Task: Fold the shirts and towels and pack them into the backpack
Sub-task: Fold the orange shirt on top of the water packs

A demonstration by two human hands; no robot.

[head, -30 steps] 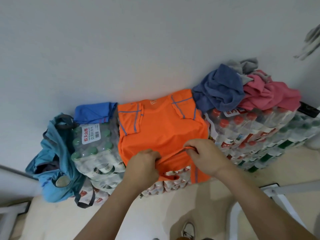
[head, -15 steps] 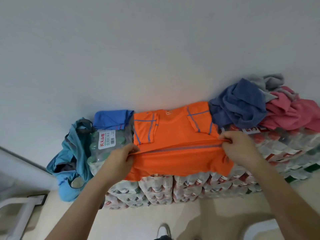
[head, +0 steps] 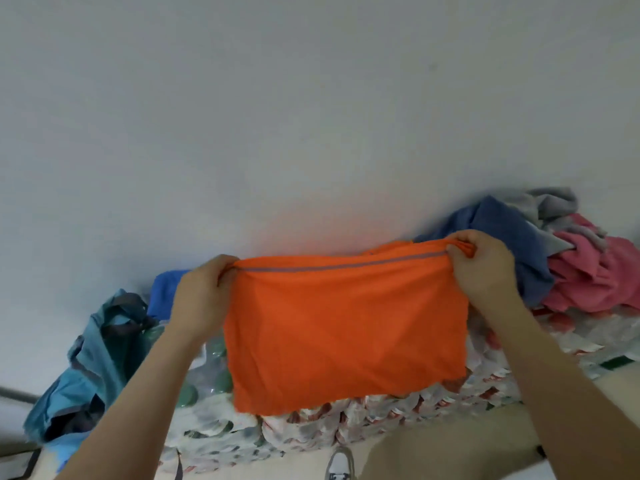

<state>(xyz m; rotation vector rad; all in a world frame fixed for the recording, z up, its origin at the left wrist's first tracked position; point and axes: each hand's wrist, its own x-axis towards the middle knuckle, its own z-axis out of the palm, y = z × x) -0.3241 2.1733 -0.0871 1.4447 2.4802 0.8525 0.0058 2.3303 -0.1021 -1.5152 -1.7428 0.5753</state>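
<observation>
Orange shirt (head: 346, 327): folded to a rough rectangle, grey stripe along the top edge; stretched between both hands, raised at the top, lower part covering the middle of the bottle packs.
Left hand (head: 204, 296): fingers curled, pinching the shirt's top left corner.
Right hand (head: 485, 268): fingers curled, clamped on the bunched top right corner.
Backpack (head: 93, 358): teal, slumped at the far left beside the bottle packs; mouth open, dark inside showing.
Blue garment (head: 166, 289): on the packs between backpack and left hand, partly hidden by that hand.
Dark blue towel (head: 502, 237): crumpled, on the packs just behind the right hand.
Pink cloth (head: 595, 271): crumpled, right of the dark blue towel, touching it.
Grey cloth (head: 550, 202): crumpled, topmost in that heap, against the wall.
Bottle packs (head: 346, 424): shrink-wrapped, green caps at left, red labels at centre and right; set against the wall, carrying the laundry.
Shoe (head: 339, 462): pale toe on the floor, below the packs.
</observation>
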